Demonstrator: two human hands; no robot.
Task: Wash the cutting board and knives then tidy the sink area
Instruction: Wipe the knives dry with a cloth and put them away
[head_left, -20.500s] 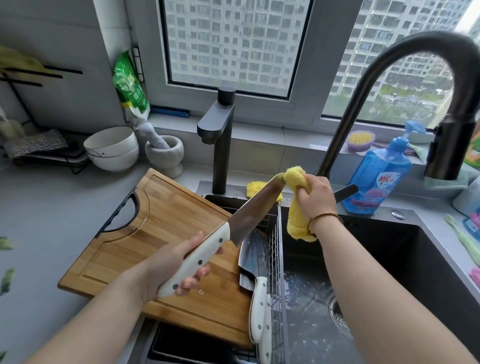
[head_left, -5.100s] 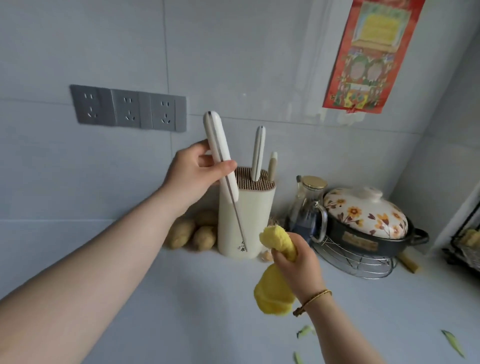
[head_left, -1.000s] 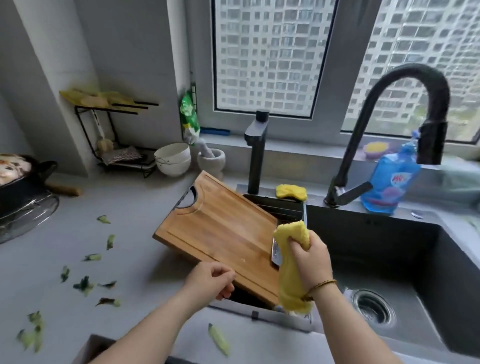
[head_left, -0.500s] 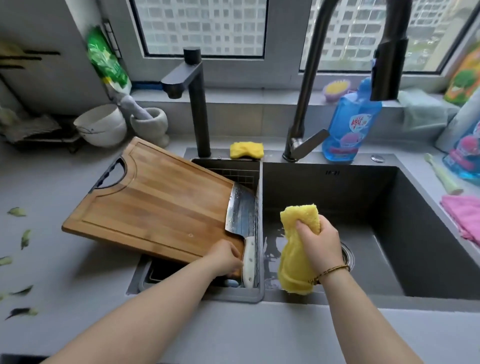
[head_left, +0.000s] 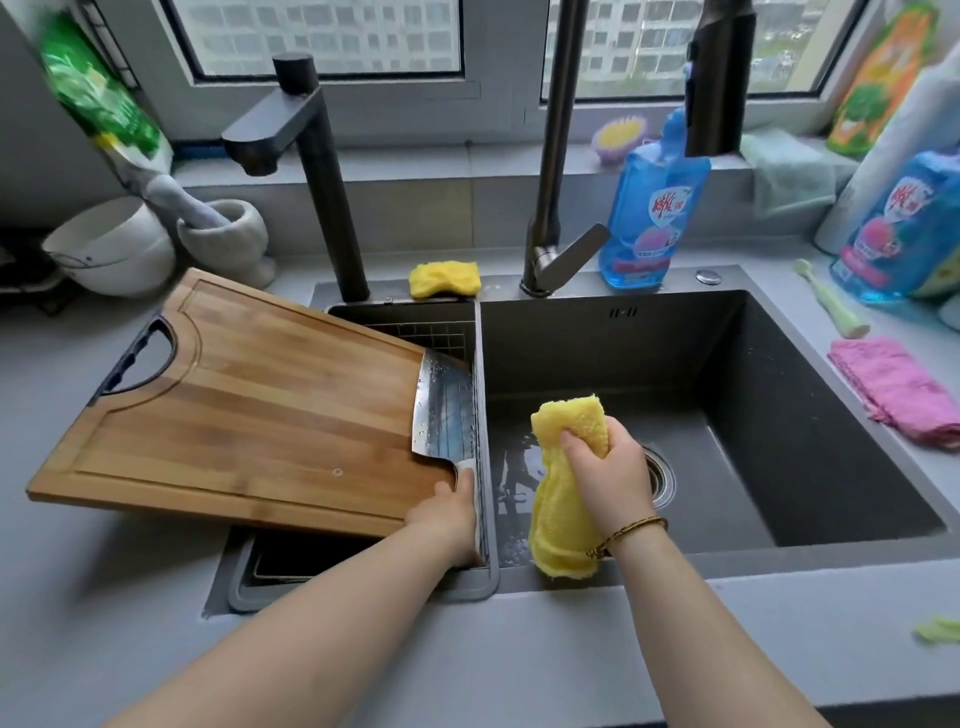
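Left hand (head_left: 449, 512) is down at the near end of the cleaver (head_left: 441, 415), fingers wrapped round the white handle (head_left: 466, 472). Only a sliver of handle shows past my knuckles. The cleaver lies in the wire rack (head_left: 415, 332) of the left compartment, blade (head_left: 440, 384) toward 12 o'clock, handle toward 6, its left side against the right edge of the cutting board (head_left: 234, 405). The board sits at 9 o'clock from the cleaver, partly on the counter (head_left: 104, 545), partly over the rack. Right hand (head_left: 610, 475) is at 3 o'clock from the cleaver, over the sink (head_left: 805, 415), fist clenched on the yellow cloth (head_left: 561, 514), which hangs limp below my wrist. The drain (head_left: 658, 475) is just beyond, at 3 o'clock. Handling, as I judge it: the broad steel blade is beaded with water, so front-heavy, slick and stiff. The smooth handle is likely slippery when wet. Take it by the handle only, a full grip close up to the blade for balance. Lift it clear of the board edge and rack wire without scraping. The cloth is soft and light, so wipe from the back of the blade, never along the edge. Which side the sharp edge faces, I cannot tell.
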